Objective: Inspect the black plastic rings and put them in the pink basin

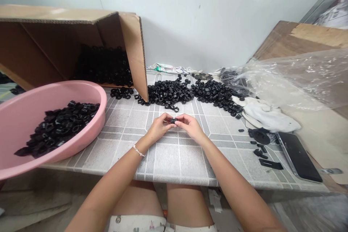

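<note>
My left hand [161, 127] and my right hand [190, 126] meet over the middle of the table. Between their fingertips is a small black plastic part [173, 120], pinched from both sides; fingers cover much of it, so its exact shape is hard to make out. Just beyond my hands lies a heap of black ring-shaped nuts [170, 92]. To the right of that heap, touching it, spreads a pile of smaller black pieces [213, 93].
A pink basin [102, 107] with black parts stands at the left, before a tipped cardboard box [134, 49] holding more. On the right are a white glove [269, 114], a phone [297, 156], loose black pieces [261, 136] and clear plastic film [293, 79]. The checked tablecloth [174, 166] ends near my legs.
</note>
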`<state>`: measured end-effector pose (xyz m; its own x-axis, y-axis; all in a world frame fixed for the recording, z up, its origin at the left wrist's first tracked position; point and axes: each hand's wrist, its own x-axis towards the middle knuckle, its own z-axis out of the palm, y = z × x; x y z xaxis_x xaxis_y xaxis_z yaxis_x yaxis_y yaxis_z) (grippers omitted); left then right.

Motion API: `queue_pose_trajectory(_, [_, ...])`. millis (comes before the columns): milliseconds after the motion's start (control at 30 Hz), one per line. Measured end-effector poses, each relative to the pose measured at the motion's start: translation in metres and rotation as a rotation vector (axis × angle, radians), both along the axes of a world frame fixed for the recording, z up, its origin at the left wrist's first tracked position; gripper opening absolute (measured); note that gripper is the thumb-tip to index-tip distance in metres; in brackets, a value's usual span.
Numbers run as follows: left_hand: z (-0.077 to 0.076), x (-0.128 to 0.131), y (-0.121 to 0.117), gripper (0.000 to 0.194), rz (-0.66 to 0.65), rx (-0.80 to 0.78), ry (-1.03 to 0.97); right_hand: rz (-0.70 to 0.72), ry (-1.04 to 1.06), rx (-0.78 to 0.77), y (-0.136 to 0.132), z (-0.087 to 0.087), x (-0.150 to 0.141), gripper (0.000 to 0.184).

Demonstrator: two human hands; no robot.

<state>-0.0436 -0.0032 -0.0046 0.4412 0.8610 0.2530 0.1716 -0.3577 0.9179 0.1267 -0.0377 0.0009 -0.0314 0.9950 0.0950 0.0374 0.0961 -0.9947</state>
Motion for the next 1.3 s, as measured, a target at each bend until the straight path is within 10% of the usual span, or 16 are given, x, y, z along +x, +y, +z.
queue_pose_trajectory(600, [0.008,0.002,-0.009,0.030,-0.058,0.036,0.037,-0.119,0.110,-0.133,-0.007,-0.011,-0.013,0.060])
queue_pose_trajectory(767, [0.005,0.001,-0.004,0.035,0.007,-0.071,-0.052,-0.027,0.240,-0.106,-0.009,-0.006,-0.005,0.042])
queue_pose_trajectory(1300, [0.006,0.003,-0.009,0.030,-0.168,-0.145,-0.022,-0.041,-0.154,-0.005,-0.015,-0.010,-0.003,0.051])
